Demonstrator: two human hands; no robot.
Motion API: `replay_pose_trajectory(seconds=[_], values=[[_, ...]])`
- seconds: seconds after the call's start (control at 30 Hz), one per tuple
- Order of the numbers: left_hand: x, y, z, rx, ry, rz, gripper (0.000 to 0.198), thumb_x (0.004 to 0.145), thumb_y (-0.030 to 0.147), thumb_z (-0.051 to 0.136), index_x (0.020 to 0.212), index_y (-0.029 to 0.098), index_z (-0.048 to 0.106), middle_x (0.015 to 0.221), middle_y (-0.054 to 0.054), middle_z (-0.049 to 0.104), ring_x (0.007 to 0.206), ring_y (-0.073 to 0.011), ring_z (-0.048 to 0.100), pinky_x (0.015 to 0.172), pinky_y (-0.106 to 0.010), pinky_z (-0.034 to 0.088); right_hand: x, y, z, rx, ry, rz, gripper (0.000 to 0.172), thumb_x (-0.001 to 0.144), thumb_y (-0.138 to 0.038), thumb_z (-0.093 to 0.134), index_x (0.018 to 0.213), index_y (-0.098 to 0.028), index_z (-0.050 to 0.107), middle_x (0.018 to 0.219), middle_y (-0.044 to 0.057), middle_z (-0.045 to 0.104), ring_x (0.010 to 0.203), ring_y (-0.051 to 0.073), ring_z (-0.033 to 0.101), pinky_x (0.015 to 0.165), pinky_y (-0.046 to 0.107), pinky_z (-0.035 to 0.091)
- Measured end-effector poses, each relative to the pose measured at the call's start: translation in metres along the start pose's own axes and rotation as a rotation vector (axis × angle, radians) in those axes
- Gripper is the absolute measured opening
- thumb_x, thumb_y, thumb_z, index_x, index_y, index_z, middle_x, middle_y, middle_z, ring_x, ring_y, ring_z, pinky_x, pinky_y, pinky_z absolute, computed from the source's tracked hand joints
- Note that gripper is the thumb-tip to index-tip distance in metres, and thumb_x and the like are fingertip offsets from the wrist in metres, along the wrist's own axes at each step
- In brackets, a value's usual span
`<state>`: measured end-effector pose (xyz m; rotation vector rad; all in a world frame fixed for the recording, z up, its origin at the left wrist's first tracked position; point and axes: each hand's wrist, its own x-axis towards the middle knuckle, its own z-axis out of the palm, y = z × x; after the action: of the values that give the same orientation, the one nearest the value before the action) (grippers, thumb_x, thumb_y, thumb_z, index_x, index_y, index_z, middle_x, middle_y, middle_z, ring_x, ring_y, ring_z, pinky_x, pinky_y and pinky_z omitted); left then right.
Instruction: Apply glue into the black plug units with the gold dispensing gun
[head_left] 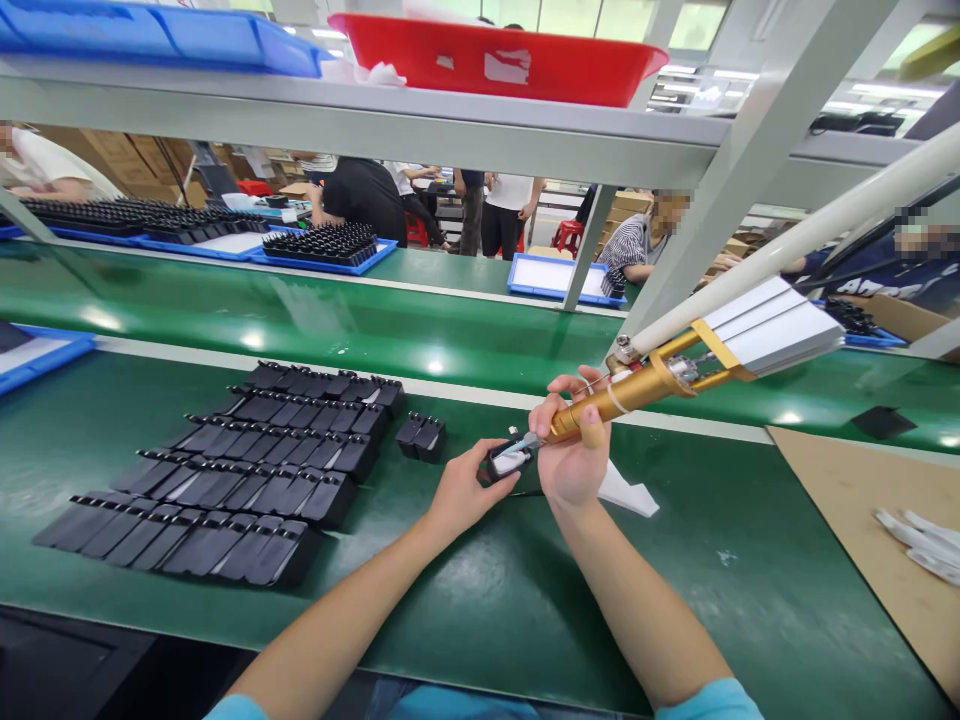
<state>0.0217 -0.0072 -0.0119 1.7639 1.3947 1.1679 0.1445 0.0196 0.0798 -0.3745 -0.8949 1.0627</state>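
Note:
My left hand (472,485) pinches a small open black plastic housing (495,466) by its sides, with something white inside it. In my right hand (574,460) lies a gold glue dispensing gun (637,388), fingers wrapped around its front. Its thin nozzle (527,441) points down left into the housing; whether it touches the inside is too small to tell. Left of my hands stands a small pair of black housings (421,437), apart from the rows of similar black housings (247,475). Behind my right wrist a white paper piece (626,492) lies on the bench.
The green bench (480,620) carries a brown board (862,520) with white strips (919,540) at right. A grey shelf with a red basin (495,60) and blue tray (157,40) crosses overhead. A slanted post (750,170) rises behind the gun. People work beyond.

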Motion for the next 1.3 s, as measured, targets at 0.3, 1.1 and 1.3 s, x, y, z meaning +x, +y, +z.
replay_pose_trajectory(seconds=[0.3, 1.1, 1.3], values=[[-0.007, 0.007, 0.002, -0.069, 0.078, 0.127, 0.039, 0.077, 0.029, 0.069, 0.113, 0.020, 0.061, 0.104, -0.004, 0.072, 0.084, -0.0170, 0.069, 0.074, -0.029, 0.059, -0.010, -0.004, 0.004, 0.074, -0.057, 0.023, 0.013, 0.084, -0.037, 0.056, 0.089, -0.026, 0.050, 0.089, -0.004, 0.058, 0.047, 0.005, 0.049, 0.051, 0.025, 0.042], [0.015, -0.023, -0.029, 0.192, -0.205, 0.023, 0.032, 0.080, 0.039, 0.067, 0.106, 0.021, 0.061, 0.094, -0.001, 0.070, 0.078, -0.0178, 0.063, 0.071, -0.028, 0.049, 0.007, 0.001, -0.005, 0.025, 0.004, -0.002, 0.033, 0.082, -0.049, 0.053, 0.108, -0.029, 0.051, 0.088, -0.003, 0.055, 0.046, 0.005, 0.047, 0.047, 0.026, 0.039], [0.020, -0.034, -0.037, 0.201, -0.312, -0.026, 0.045, 0.076, 0.042, 0.070, 0.115, 0.022, 0.059, 0.111, -0.005, 0.069, 0.098, -0.0241, 0.066, 0.087, -0.035, 0.051, 0.012, 0.002, -0.010, 0.037, 0.029, -0.001, 0.030, 0.084, -0.046, 0.053, 0.108, -0.029, 0.051, 0.089, -0.003, 0.055, 0.048, 0.005, 0.048, 0.050, 0.026, 0.041]])
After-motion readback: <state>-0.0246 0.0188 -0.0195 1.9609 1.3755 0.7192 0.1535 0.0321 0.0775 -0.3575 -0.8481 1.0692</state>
